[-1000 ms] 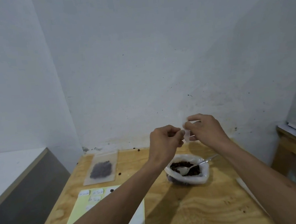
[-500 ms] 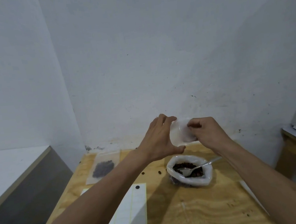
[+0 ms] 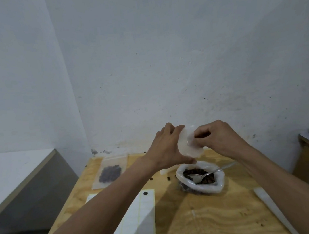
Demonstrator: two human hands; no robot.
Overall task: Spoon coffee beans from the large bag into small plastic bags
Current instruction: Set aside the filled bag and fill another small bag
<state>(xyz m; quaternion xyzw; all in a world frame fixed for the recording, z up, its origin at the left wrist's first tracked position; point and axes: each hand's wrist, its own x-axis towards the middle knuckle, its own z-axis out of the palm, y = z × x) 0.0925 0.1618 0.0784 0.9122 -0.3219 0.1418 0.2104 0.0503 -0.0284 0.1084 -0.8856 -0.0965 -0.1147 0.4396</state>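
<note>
Bare white walls met in a corner behind a plywood table [image 3: 208, 223], and the single head view looked down past both forearms onto it. Above the far part of the table the left hand [image 3: 167, 149] held an empty small plastic bag [image 3: 188, 146] up in the air, fingers spread behind the film and the thumb curled under its lower edge. The right hand [image 3: 214, 139] pinched the bag's top edge with bent fingers, apparently working the mouth apart, though the film was too clear to show whether it had opened.

Below them the large bag [image 3: 201, 180] stood on the table with its rim rolled down, coffee beans [image 3: 208, 177] showing inside and a metal spoon [image 3: 207, 174] resting in them, handle pointing right. A filled small bag [image 3: 111, 172] lay flat toward the far left, and a lined paper sheet [image 3: 140, 225] lay near the front edge.

The empty bag looked very light, limp and slippery, likely to cling shut; it would be best taken at the two lips of the mouth, one per hand. The large bag was soft-sided and could slump if knocked.

Compared with half a second earlier, the hands had stayed at about the same height with the same grips, and the spoon had not moved.
</note>
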